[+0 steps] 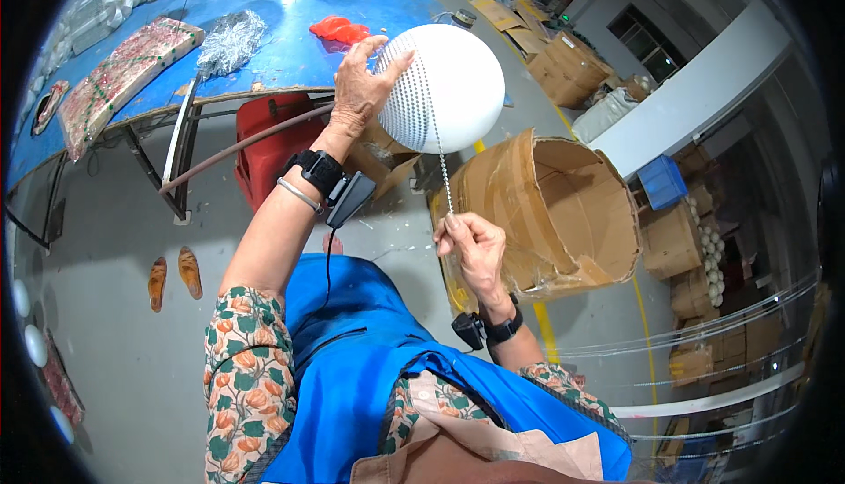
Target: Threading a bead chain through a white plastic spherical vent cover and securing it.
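A large white ball (466,84) is at the table's front edge. Rows of small shiny beads cover its left side. Against that side my left hand (363,84) holds the ball, fingers curved over its surface. From the front of the ball a thin bead strand (447,180) runs down, taut, to my right hand (475,242). Thumb and fingers there are closed in a pinch on the strand's lower part. What supports the ball from beneath cannot be seen.
The blue table (290,44) carries a wrapped bundle (128,79), a silvery tangle (231,42) and a red crumpled item (339,31). An open cardboard box (493,189) stands close to my right hand. Under the table is a red chair-like object (260,145). Slippers (189,273) lie on the floor.
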`<state>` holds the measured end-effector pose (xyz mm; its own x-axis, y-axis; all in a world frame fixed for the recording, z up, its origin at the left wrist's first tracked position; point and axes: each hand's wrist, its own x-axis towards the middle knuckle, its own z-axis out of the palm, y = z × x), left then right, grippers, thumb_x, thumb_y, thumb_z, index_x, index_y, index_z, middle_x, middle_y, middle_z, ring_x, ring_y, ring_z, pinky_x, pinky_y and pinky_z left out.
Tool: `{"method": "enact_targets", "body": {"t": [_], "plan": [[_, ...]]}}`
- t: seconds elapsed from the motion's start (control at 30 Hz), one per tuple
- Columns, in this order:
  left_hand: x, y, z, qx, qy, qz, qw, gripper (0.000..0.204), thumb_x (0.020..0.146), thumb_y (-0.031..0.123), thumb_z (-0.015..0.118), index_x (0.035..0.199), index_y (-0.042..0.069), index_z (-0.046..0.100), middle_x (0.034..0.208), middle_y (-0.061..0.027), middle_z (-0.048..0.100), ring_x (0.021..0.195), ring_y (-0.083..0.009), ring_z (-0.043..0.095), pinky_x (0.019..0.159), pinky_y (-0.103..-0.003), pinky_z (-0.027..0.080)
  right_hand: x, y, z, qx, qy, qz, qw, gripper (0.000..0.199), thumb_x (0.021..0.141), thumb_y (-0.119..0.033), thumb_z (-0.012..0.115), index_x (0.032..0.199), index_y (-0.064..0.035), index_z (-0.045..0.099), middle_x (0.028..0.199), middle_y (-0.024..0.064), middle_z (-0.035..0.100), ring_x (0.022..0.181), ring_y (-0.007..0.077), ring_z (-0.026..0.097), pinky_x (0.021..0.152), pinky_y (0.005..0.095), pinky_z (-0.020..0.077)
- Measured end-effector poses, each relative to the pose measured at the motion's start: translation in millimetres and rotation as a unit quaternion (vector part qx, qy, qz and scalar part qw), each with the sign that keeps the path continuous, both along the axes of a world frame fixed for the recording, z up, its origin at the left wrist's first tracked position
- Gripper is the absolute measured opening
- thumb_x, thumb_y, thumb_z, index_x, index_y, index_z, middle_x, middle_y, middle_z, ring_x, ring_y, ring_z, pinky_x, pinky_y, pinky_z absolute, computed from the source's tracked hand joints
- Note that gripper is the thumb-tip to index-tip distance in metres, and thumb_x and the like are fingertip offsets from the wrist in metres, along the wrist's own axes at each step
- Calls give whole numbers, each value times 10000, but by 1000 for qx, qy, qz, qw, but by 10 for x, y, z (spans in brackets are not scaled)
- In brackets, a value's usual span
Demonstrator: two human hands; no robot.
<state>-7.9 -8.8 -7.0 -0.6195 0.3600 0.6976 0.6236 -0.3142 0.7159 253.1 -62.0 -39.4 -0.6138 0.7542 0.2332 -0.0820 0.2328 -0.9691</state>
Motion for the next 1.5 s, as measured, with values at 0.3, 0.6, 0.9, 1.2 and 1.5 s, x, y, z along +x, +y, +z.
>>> {"method": "enact_targets", "body": {"t": [0.3, 0.6, 0.9, 1.2, 1.5], "plan": [[-50, 65, 38, -15, -62, -75, 995, 421, 783, 402, 588, 890, -2, 642, 896, -164, 629, 849, -274, 600, 776, -336, 450, 60, -88, -14, -2, 2, -9, 1000, 244, 885, -155, 505, 760, 42, 577, 656, 81, 592, 505, 75, 499, 523, 192, 407], [-126, 86, -44, -73, 5, -112, 991, 759, 730, 571, 545, 1099, -92, 513, 1089, -262, 529, 1041, -338, 506, 920, -356, 367, -68, 110, -107, -19, 21, -18, 999, 264, 886, -184, 508, 731, 18, 577, 629, 62, 576, 464, 45, 465, 469, 165, 364], [-80, 59, 80, -14, -21, 11, 1000, 557, 663, 464, 680, 973, 10, 583, 973, -179, 584, 900, -288, 569, 779, -376, 445, -193, 100, 30, -19, 31, -17, 999, 251, 875, -211, 534, 771, 6, 607, 551, 22, 541, 430, 27, 430, 405, 156, 314], [-15, 46, 89, 13, -22, -26, 999, 417, 745, 428, 627, 766, 12, 640, 767, -146, 625, 776, -272, 601, 735, -364, 452, -285, 145, -64, -22, 44, -13, 999, 245, 880, -195, 527, 767, 8, 606, 581, 22, 548, 437, 33, 444, 407, 155, 318], [-34, -49, -103, -68, 92, -54, 992, 778, 716, 559, 579, 1190, -43, 446, 1207, -227, 455, 1137, -337, 419, 958, -389, 319, -356, 304, -110, -1, 60, -31, 998, 256, 880, -210, 530, 783, 15, 605, 567, 22, 541, 444, 30, 440, 418, 156, 327]]}}
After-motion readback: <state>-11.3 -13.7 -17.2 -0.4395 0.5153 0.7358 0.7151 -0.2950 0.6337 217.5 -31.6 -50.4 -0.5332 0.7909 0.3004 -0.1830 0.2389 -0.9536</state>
